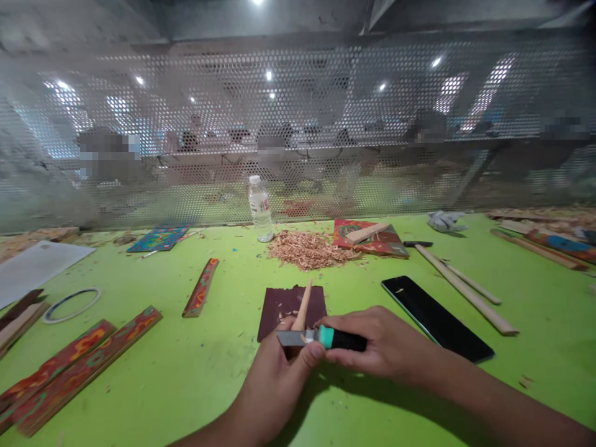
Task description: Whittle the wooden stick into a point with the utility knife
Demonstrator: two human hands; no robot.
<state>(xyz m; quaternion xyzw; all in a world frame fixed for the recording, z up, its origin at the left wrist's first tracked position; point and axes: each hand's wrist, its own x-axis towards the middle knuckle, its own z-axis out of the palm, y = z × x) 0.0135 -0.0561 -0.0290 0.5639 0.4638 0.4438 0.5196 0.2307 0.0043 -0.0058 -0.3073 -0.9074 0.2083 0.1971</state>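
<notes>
My right hand is closed around the black and teal handle of a carving knife. Its flat blade points left and crosses over a slim, tapered piece of pale wood. My left hand grips that wood at its near end, with the left thumb by the base of the blade. The wood's narrow tip points away from me, above a dark brown sheet dotted with small shavings. My fingers and the blade hide the wood's near end.
Beyond the sheet lie a heap of wood shavings and a water bottle. A phone and a hammer are on the right. Painted wooden strips and a tape roll lie left. A perforated metal screen stands behind.
</notes>
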